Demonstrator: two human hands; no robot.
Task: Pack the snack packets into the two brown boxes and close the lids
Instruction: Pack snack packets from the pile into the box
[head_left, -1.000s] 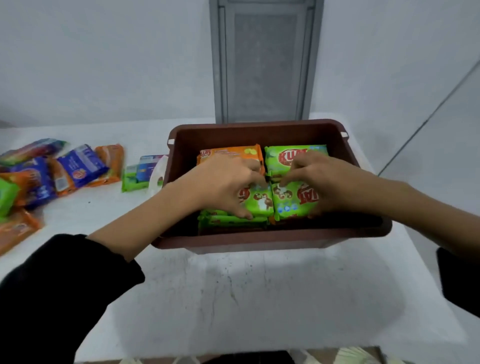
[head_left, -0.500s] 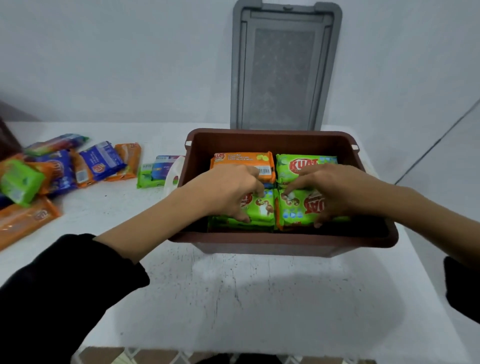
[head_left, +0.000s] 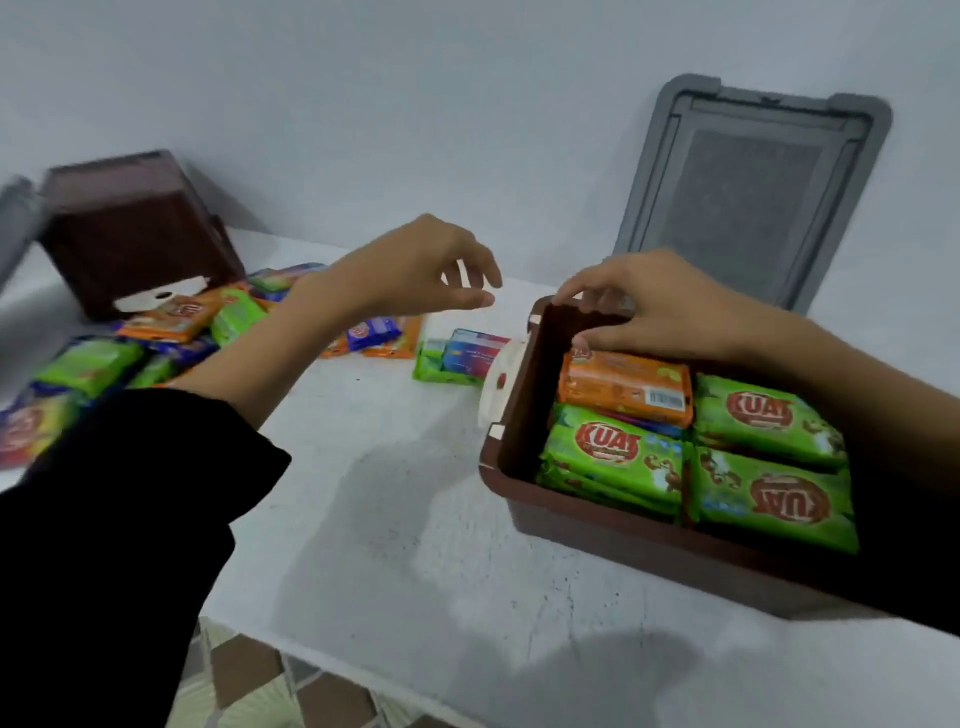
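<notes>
The open brown box (head_left: 597, 525) stands on the white table at the right. It is filled with green packets (head_left: 613, 457) and an orange packet (head_left: 623, 387) at its back left. My right hand (head_left: 660, 306) is over the box's back-left corner, fingers bent, fingertips at the rim and just above the orange packet; it grips nothing I can see. My left hand (head_left: 415, 270) is in the air to the left of the box, fingers loosely curled and empty. A second brown box (head_left: 135, 228) lies tipped at the back left. Loose packets (head_left: 182, 317) are heaped below it.
A grey lid (head_left: 753, 192) leans on the wall behind the filled box; another grey piece (head_left: 15, 218) shows at the far left. A green and blue packet (head_left: 457, 356) lies by the box's white latch (head_left: 498, 384). The table's front edge borders tiled floor (head_left: 249, 675).
Both hands have lifted off the green packets in the box. My left hand moved out to the left, my right to the back-left corner. The view swung left, showing the second box.
</notes>
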